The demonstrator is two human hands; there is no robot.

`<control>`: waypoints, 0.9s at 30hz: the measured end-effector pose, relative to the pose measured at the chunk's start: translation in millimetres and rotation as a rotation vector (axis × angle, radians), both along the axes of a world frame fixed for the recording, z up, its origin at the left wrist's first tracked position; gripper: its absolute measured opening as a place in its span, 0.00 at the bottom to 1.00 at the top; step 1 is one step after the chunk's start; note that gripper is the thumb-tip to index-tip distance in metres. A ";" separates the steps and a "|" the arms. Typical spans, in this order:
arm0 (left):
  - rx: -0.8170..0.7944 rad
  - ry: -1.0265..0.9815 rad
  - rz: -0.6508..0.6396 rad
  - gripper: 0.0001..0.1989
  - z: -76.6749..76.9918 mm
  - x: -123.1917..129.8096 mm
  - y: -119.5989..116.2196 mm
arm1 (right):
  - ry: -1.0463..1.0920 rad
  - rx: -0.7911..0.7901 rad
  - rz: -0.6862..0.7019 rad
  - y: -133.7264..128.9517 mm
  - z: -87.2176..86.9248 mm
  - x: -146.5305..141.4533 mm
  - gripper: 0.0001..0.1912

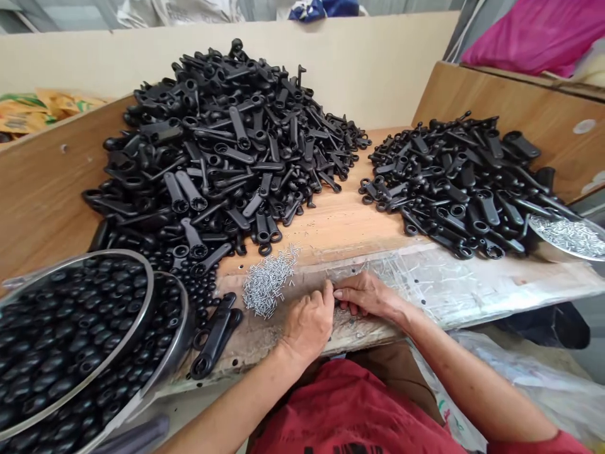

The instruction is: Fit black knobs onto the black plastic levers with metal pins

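Near the front edge of the wooden workbench [326, 233], my left hand [309, 320] and my right hand [363, 295] meet fingertip to fingertip. The fingers of both are closed, and whatever they pinch is too small or hidden to make out. Just left of my left hand lies a small heap of silver metal pins [268, 284]. Further left, a few black plastic handles [216, 334] rest together by the bench edge. A large pile of black handles [227, 145] rises behind the pins, and a smaller pile of black handles [463, 183] is at the back right.
Two metal-rimmed bowls of black knobs stand at the left, the upper bowl [149, 296] overlapping the lower bowl [185, 315]. Loose small black knobs [201, 284] lie beside them. A metal dish of pins [570, 238] sits at the right. Wooden boards [534, 126] wall the bench.
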State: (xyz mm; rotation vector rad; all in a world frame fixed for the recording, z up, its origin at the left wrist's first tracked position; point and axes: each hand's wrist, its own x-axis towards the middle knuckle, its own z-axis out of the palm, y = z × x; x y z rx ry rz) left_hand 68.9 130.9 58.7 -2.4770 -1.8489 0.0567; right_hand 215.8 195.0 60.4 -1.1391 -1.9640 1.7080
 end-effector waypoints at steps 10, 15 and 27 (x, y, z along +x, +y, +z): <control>-0.034 -0.162 0.101 0.24 -9.7 1.2 2.3 | 0.039 0.011 -0.171 -7.7 -4.4 -4.0 0.13; -0.122 -0.411 0.177 0.26 0.5 -2.1 9.1 | 0.109 0.015 -0.272 -14.8 2.2 -1.8 0.13; -0.933 -1.435 0.344 0.22 48.1 5.8 14.4 | 0.476 -0.066 -0.334 -19.4 28.6 43.8 0.22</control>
